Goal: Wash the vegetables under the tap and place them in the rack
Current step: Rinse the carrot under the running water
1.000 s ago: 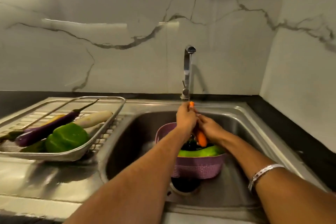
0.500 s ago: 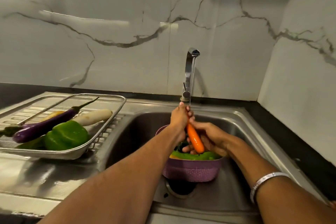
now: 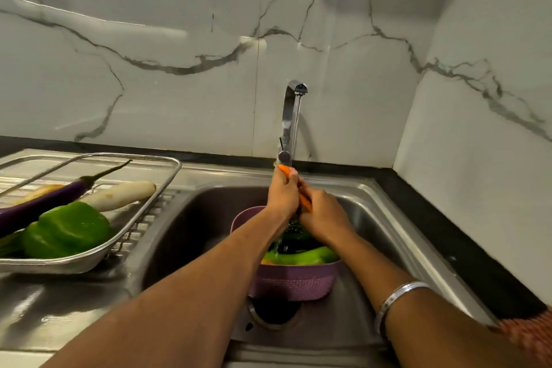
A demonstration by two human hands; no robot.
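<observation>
From the head view, both hands meet just under the tap [image 3: 294,116], and I take the tap as my landmark. The left hand [image 3: 282,191] is curled around the upper part of the carrot [image 3: 304,202], whose orange tip shows above the knuckles, right below the tap's spout. The right hand [image 3: 324,212] wraps the lower part of the same carrot, so the two hands are pressed close together around it. Water seems to run down over them.

Directly below the tap, inside the sink [image 3: 388,218], stands a purple basket [image 3: 292,281] with a green vegetable [image 3: 301,257] and something dark that I cannot name. Far to the left of the tap, the rack [image 3: 125,230] on the tabletop already holds a green pepper [image 3: 68,228], a purple eggplant [image 3: 44,203] and a white radish [image 3: 119,194].

I judge the carrot to be stiff, light and not fragile, but wet and therefore slippery. A full grip around the thick middle would be safer than a pinch on the thin end when it goes to the rack.
</observation>
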